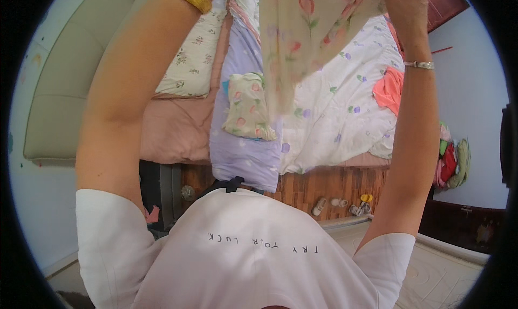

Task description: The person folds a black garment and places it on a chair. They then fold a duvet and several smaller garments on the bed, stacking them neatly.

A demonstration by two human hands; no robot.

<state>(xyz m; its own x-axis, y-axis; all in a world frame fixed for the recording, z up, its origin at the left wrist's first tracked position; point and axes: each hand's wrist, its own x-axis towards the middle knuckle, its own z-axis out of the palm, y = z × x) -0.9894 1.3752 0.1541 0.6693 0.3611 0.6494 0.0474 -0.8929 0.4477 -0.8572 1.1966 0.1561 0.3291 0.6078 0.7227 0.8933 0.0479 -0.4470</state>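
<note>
A thin cream cloth with red tulips (307, 30) hangs raised over the bed. At the top right, my right hand (406, 9) is shut on its edge. My left hand is beyond the top edge of the picture; only the forearm with a gold bangle shows. Below the hanging cloth, a folded bundle of similar tulip fabric (249, 106) lies on a lilac cloth (243, 155) spread across the bed. To the right of it stretches a white quilt with purple flowers (344, 119).
A floral pillow (194, 66) lies at left by the padded headboard (60, 98). A coral cloth (389, 88) rests on the quilt's right side. Small shoes (339, 202) stand on the wooden floor (299, 187). Folded clothes (453, 163) are piled at right.
</note>
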